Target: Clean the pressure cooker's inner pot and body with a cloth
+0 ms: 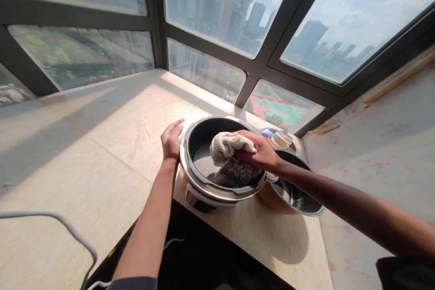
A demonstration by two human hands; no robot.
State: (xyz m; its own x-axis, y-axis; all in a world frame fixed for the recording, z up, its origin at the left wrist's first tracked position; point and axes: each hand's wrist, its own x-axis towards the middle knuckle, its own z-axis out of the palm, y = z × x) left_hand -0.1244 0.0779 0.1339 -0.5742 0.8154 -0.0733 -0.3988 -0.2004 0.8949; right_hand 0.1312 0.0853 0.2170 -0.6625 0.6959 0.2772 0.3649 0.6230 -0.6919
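A white electric pressure cooker [210, 197] stands lidless, its dark inside showing. My left hand [171, 139] lies against the left side of its rim, with the fingers stretched out and not wrapped around anything. Over the opening, my right hand [260, 149] is closed on a bunched beige cloth [227, 146]. A darker, patterned part of the cloth hangs down inside the cooker. The fingertips are partly hidden by the cloth. Under my right forearm sits a dark-lined inner pot [307, 209], tilted beside the cooker.
Behind the pot, a lid with a pale knob [281, 139] lies near the window. The light stone-look sill [112, 167] stretches to the left, with a grey cable [73, 229] at its front. Dark window frames [207, 38] rise behind, and a patterned wall [380, 145] borders the right.
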